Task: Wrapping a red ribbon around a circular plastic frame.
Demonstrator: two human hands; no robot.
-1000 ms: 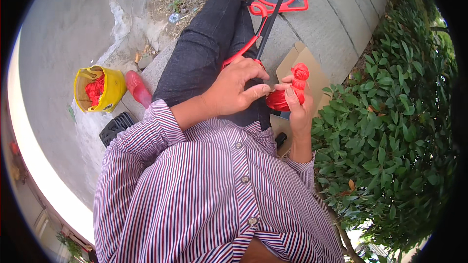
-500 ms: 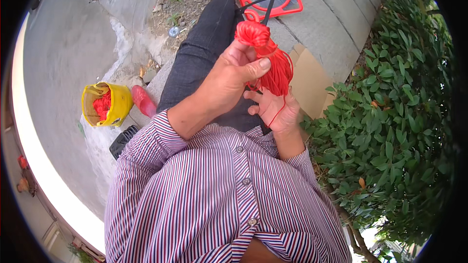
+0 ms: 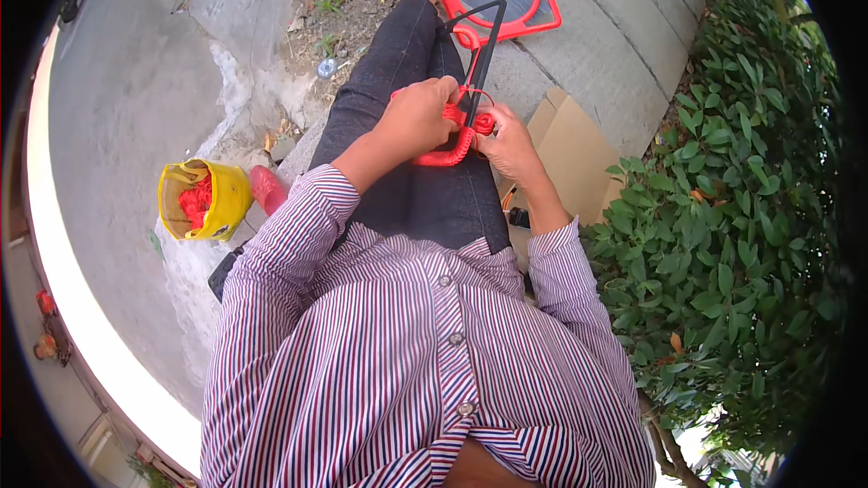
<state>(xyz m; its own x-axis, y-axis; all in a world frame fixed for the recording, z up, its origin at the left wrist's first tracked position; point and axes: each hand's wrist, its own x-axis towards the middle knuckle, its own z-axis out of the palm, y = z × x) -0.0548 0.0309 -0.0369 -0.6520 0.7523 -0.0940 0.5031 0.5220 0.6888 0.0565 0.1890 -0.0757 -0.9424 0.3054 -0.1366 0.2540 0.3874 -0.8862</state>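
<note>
Over my thighs lies a thin black frame (image 3: 489,45), its lower bar tightly wound with red cord (image 3: 445,158). My left hand (image 3: 418,119) is closed on the cord at the frame's side bar, back of the hand up. On the other side of the bar, my right hand (image 3: 512,146) pinches a small red cord bundle (image 3: 485,123) between thumb and fingers. A loose strand (image 3: 477,91) loops between the two hands. Another stretch of red winding (image 3: 467,35) covers the frame near its far end. My left fingers hide part of the cord and frame.
To the left, a yellow bucket (image 3: 237,201) holds red cord, with a pink-red shoe (image 3: 268,188) beside it. Flat brown cardboard (image 3: 579,163) lies right of my legs. Beyond my bare foot is a red frame with a round opening (image 3: 549,2). A leafy hedge (image 3: 714,208) borders the right.
Both hands have brought the cord bundle down to the black frame. The hanging red strands have dropped out of sight; my left hand has turned over, and my right fingers have closed on the bundle.
</note>
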